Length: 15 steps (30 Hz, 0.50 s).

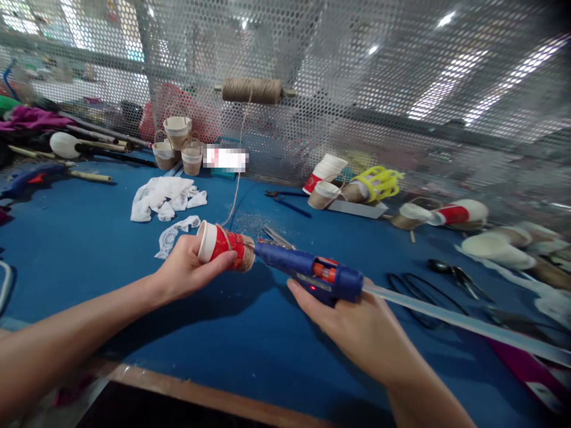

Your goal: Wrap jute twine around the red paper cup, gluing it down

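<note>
My left hand (190, 267) is closed around a red and white paper cup (223, 245), tilted on its side with its rim to the left. Twine is wound around the cup's base end, and a strand of twine (238, 178) runs from the cup up to a twine spool (252, 90) on the mesh wall. In my right hand (352, 321) is a blue hot glue gun (307, 267), with a long clear glue stick (446, 318) out of its back. The gun's nozzle is at the wound base of the cup; whether it touches, I cannot tell.
White lace pieces (167, 196) lie on the blue table (200, 351) at left. Behind them stand twine-covered cups (191, 160) with handles. Pliers (289, 202), stacked cups (325, 169), scissors (459, 276) and a black cable (414, 297) lie right. Sticks (111, 148) lie back left.
</note>
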Motion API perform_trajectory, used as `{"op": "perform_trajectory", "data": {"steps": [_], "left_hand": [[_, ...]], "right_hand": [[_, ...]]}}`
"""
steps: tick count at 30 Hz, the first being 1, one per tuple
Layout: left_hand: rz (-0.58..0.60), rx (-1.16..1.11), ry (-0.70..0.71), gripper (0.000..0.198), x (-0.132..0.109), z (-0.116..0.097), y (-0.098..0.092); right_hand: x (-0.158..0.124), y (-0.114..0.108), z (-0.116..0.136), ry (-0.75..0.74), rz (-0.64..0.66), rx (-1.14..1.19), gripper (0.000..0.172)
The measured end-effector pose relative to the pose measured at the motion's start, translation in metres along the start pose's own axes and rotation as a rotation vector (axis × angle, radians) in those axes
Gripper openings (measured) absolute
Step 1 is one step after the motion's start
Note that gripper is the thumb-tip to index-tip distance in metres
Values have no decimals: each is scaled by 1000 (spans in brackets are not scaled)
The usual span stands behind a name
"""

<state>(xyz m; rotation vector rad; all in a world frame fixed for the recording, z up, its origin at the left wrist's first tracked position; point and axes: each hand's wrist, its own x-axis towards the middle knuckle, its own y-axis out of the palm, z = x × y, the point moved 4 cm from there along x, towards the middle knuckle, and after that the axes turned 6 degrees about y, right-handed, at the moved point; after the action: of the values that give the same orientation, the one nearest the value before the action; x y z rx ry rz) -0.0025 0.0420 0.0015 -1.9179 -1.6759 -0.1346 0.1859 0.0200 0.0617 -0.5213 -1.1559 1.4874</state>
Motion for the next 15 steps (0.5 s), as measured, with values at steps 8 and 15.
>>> {"op": "perform_trajectory", "data": {"steps": [8, 15], "left_hand": [[-86, -149, -179, 23, 4, 9, 1], [-154, -278, -275, 23, 4, 18, 0]], "right_hand": [[-5, 10, -4, 58, 55, 98, 16], [-11, 15, -11, 5, 31, 20, 9]]}}
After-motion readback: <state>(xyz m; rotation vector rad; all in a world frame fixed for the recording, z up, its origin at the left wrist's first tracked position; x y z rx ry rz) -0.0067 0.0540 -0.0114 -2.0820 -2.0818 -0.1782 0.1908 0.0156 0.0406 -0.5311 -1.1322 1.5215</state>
